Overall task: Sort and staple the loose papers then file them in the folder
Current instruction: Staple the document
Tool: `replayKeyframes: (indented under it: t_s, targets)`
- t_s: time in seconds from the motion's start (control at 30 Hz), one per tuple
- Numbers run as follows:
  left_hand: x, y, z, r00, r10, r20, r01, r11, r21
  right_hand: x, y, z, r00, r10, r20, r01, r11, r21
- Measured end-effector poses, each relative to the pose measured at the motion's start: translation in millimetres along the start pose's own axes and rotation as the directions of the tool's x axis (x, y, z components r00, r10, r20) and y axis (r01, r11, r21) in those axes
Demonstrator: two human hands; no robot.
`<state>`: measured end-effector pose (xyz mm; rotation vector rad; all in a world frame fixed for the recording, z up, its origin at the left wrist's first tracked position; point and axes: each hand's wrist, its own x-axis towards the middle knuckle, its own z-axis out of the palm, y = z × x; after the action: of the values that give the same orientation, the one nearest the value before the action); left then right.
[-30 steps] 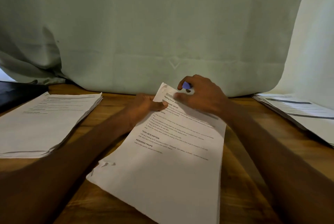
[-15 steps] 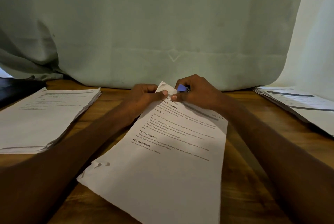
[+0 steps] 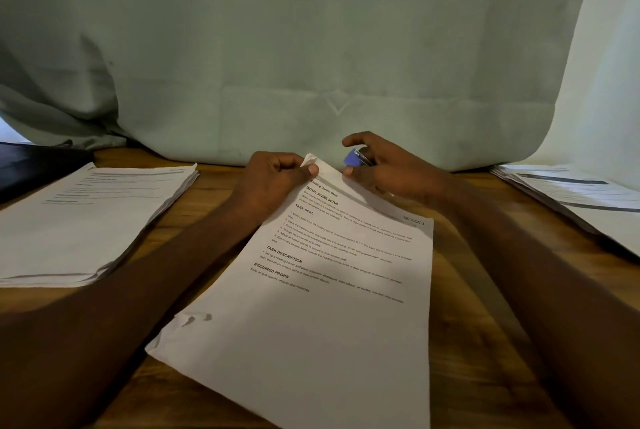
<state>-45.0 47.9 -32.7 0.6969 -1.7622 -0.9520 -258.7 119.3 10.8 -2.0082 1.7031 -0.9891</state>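
Blue-bodied small stapler with a metal underside (image 3: 356, 157), held in the curled fingers of the right hand (image 3: 388, 169), just beside the far top corner of the printed white paper set (image 3: 311, 290) and apart from it. Right thumb tip touching the paper's top edge near that corner. Left hand (image 3: 273, 183) pinching the same corner between thumb and curled fingers, corner lifted slightly off the wooden table (image 3: 467, 290). Both grips clenched: the right on the stapler, the left on the corner.

Step in hand, by the look of it: stapling of this set. Whether a staple already sits in the corner cannot be told; the left thumb covers the spot.

Next move probably calls for a check of the corner, then either the stapler's mouth slid over the pinched sheets with edges kept flush, or the stapler set down and the set carried off for filing.

Further out: lower left corner of the set dog-eared. Thick stack of printed sheets (image 3: 86, 221) on the left, another spread of printed sheets (image 3: 571, 193) on the right. Dark flat thing (image 3: 34, 162) at the far left, possibly the folder. Pale green cloth (image 3: 311, 48) hanging behind.
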Motion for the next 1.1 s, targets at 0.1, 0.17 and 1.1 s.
replayKeyframes:
  t_s: [0.1, 0.17, 1.1]
  targets:
    - [-1, -1, 1, 0.999, 0.034, 0.014, -0.035, 0.998, 0.060, 0, 1, -5, 0.997, -0.067, -0.025, 0.065, 0.994, -0.084]
    - [-1, -2, 2, 0.997, 0.077, 0.024, -0.080, 0.987, 0.137, 3, 0, -7, 0.993, -0.120, -0.009, 0.117, 0.981, -0.157]
    - [-3, 1, 6, 0.981, 0.188, -0.038, -0.170, 0.941, 0.292, 6, -10, 18, 0.974, -0.211, -0.081, 0.189, 0.958, -0.214]
